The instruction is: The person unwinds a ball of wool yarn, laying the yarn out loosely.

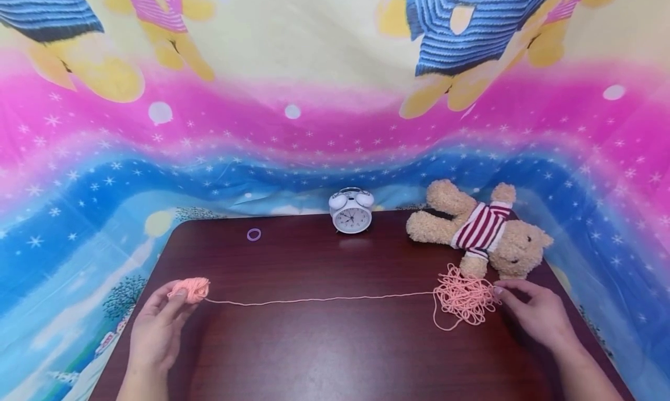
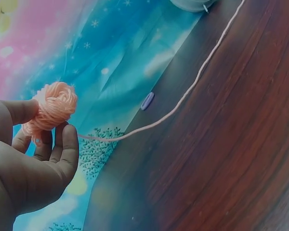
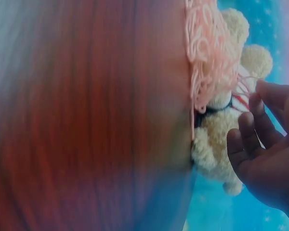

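My left hand (image 1: 159,328) holds a small wound ball of peach yarn (image 1: 192,290) between thumb and fingers at the left of the table. From the ball a single strand (image 1: 314,300) runs nearly straight across to a loose, tangled heap of the same yarn (image 1: 464,299) on the right. At that heap's right edge my right hand (image 1: 539,313) pinches a bit of yarn between thumb and forefinger. The left wrist view shows the ball (image 2: 55,106) gripped with the strand trailing off it. In the right wrist view the heap (image 3: 209,53) hangs over from the top.
A teddy bear (image 1: 484,229) in a striped shirt lies on its side just behind the heap. A white alarm clock (image 1: 352,212) stands at the table's back edge. A purple ring-shaped band (image 1: 253,234) lies at the back left. A printed cloth (image 1: 293,139) hangs behind the dark wooden table (image 1: 314,354).
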`<state>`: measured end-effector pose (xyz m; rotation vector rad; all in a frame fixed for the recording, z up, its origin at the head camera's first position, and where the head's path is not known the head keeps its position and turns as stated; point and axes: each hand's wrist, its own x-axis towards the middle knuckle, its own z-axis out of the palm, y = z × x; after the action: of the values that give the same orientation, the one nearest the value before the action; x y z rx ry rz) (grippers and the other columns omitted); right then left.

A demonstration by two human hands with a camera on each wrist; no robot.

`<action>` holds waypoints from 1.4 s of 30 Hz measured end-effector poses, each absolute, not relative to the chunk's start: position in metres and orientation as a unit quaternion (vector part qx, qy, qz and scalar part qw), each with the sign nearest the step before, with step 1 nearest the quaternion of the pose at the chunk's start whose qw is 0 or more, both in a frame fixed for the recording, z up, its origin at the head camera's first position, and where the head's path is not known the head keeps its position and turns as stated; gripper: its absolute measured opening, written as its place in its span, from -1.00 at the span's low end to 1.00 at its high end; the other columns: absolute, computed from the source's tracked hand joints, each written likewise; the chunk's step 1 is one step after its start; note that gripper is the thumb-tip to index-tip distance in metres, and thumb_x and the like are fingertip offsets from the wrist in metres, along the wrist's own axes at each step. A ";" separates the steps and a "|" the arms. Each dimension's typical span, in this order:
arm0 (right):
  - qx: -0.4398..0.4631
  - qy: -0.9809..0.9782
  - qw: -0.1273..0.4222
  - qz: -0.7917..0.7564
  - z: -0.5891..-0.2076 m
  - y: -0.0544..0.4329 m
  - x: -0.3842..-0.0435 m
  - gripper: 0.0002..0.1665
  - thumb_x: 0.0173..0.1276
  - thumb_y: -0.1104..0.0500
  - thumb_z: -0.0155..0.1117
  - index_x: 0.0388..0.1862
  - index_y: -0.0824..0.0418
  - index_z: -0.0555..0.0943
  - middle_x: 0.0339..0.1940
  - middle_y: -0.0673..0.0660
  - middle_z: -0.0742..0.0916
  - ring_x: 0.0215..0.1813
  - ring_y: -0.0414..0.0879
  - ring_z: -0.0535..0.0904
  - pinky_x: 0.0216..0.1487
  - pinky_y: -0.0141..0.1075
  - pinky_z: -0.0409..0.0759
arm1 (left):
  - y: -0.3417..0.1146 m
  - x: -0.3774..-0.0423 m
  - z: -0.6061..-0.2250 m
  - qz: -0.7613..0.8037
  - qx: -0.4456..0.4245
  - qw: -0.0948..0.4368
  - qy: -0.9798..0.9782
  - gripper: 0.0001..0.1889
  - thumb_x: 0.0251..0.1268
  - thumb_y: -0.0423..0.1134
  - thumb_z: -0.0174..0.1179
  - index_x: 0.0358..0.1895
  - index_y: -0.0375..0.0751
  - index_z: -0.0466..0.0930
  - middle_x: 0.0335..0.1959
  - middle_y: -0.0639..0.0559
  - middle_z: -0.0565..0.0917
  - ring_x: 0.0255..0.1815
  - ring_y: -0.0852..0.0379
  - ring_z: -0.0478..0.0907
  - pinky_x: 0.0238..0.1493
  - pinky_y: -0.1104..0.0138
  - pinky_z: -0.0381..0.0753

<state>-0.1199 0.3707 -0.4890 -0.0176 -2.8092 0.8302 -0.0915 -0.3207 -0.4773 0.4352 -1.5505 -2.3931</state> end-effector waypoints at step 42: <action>0.099 -0.888 0.075 0.443 -0.477 0.241 -0.150 -0.72 0.43 0.25 0.41 0.09 0.18 0.74 -0.11 0.01 0.82 -0.08 -0.21 0.71 -0.10 -0.40 0.68 | -0.251 -0.109 -0.471 -0.796 0.112 0.070 -0.591 -0.77 0.50 -0.38 0.24 0.13 -0.25 0.56 -0.08 0.05 0.63 -0.08 0.22 0.67 0.08 0.34 0.71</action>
<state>-0.1495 0.2412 -0.4775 0.2962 -2.6638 1.3307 -0.1094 -0.2513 -0.4711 0.3378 -1.7770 -2.3950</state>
